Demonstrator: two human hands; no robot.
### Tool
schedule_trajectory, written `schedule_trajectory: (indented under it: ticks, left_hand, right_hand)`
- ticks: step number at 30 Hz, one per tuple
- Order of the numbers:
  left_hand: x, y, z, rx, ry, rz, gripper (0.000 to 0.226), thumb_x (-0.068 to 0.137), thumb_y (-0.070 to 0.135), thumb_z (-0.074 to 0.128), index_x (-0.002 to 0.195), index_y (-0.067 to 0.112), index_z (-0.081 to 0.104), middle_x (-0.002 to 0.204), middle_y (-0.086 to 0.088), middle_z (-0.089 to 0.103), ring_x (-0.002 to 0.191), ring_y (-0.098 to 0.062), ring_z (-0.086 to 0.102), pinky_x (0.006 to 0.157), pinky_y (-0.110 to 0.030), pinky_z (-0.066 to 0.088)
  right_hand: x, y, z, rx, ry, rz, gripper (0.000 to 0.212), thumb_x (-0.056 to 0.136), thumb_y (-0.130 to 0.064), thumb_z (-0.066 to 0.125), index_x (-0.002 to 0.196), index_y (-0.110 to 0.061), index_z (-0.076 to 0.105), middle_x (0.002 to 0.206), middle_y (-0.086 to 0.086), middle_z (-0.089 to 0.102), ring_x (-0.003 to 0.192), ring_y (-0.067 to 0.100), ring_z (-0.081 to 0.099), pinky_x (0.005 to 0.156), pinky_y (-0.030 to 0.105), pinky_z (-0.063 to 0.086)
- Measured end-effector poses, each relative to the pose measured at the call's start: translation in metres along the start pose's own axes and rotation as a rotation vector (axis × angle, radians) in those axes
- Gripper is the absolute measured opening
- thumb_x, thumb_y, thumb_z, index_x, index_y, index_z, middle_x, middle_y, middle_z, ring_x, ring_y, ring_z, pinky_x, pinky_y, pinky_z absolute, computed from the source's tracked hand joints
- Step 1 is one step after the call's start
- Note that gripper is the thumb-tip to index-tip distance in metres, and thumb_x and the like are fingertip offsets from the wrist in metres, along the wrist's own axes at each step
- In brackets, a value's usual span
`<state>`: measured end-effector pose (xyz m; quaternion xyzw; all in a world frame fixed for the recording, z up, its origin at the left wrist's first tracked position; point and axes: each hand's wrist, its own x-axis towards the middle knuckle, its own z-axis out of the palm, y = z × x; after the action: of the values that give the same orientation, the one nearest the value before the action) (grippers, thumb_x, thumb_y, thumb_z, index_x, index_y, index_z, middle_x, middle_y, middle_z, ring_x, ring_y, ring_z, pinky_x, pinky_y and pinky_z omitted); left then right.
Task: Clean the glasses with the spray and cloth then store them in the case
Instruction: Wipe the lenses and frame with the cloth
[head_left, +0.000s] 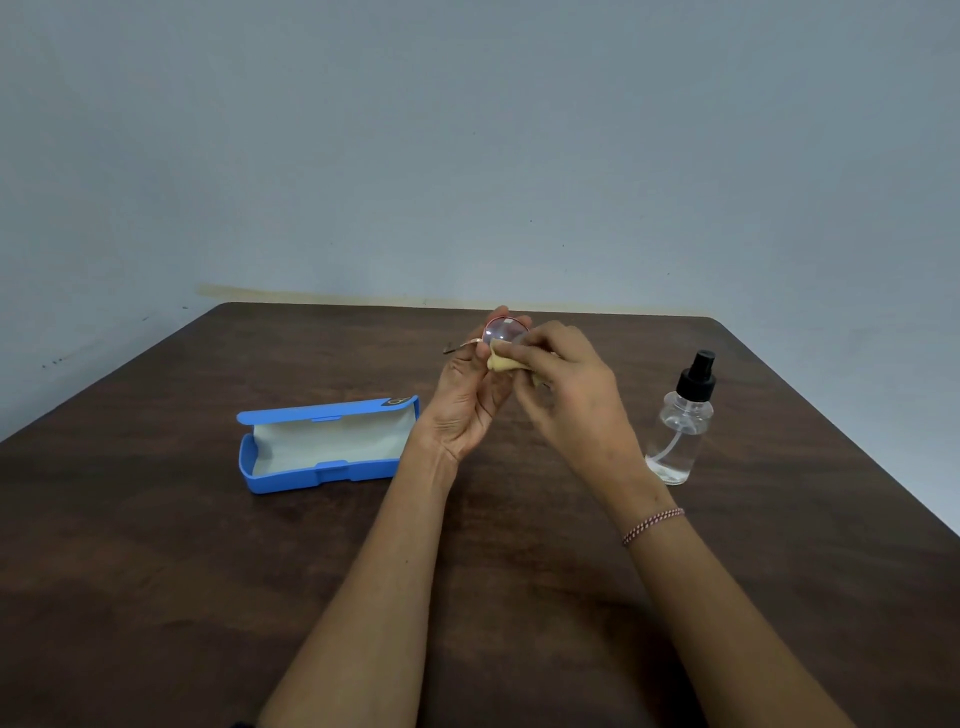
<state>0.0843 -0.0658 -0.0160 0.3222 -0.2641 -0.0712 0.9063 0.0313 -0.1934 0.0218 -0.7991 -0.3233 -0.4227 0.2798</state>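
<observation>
My left hand (467, 400) holds the glasses (501, 331) up above the middle of the table, palm toward me; one round lens and a thin temple arm sticking out to the left are visible. My right hand (566, 384) pinches a small yellow cloth (503, 362) against the lower edge of that lens. The rest of the frame is hidden behind my fingers. The blue glasses case (291, 475) lies open on the table to the left, showing its pale lining. A clear spray bottle (680, 426) with a black pump top stands upright to the right of my hands.
The dark brown wooden table (519, 571) fills the lower half of the view and butts against a plain grey wall. Its right edge runs diagonally past the bottle. A beaded bracelet sits on my right wrist.
</observation>
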Motion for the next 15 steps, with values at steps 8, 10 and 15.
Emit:
schedule_trajectory:
  ticks: [8,10,15]
  left_hand:
    - [-0.0003,-0.0057,0.0079,0.107,-0.015,-0.062,0.053,0.059,0.038,0.086,0.107,0.023,0.072,0.104,0.003,0.072,0.095,-0.009,0.068,0.073,-0.022,0.057]
    - [-0.0008,-0.0032,0.0068,0.103,-0.015,-0.057,0.053,0.058,0.038,0.087,0.106,0.023,0.073,0.107,0.002,0.072,0.097,-0.012,0.068,0.072,-0.023,0.057]
    - [-0.0007,-0.0018,0.0051,0.147,-0.004,-0.094,0.056,0.057,0.039,0.087,0.108,0.023,0.071,0.106,0.0,0.07,0.092,-0.012,0.068,0.062,-0.026,0.058]
  right_hand:
    - [0.0,0.0068,-0.0063,-0.08,0.09,0.132,0.026,0.077,0.002,0.069,0.103,-0.001,0.069,0.089,0.009,0.058,0.082,0.022,0.057,0.071,0.022,0.047]
    - [-0.0002,0.0071,-0.0068,-0.071,0.082,0.133,0.024,0.076,0.0,0.07,0.1,0.0,0.069,0.087,0.009,0.059,0.082,0.021,0.058,0.071,0.027,0.051]
    - [-0.0003,0.006,-0.0054,0.004,0.033,0.05,0.028,0.078,0.004,0.065,0.105,-0.004,0.069,0.094,0.008,0.059,0.092,0.02,0.056,0.081,0.02,0.046]
